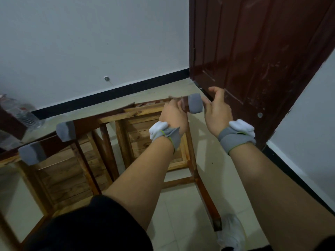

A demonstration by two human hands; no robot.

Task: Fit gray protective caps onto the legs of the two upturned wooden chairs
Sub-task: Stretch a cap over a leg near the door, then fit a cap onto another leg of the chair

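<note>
**Left hand (pixel 173 115) grips, right hand (pixel 217 109) spread**

The left hand curls round a dark wooden leg (pixel 185 105) just under a gray cap (pixel 195 105), which looks soft and rounded and sits on the leg's end. The right hand's fingers are relaxed, thumb beside that cap. A second cap (pixel 65 130) and a third cap (pixel 32 153) top legs at left. A bare leg end (pixel 217 224) lies near a white shoe (pixel 233 234). A scuffed red-brown door (pixel 253 51) stands close behind.

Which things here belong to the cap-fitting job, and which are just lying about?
Job: cap between the hands, middle cap, left cap, right chair, left chair, left hand, right hand.
Lying about: water bottle, door.
</note>
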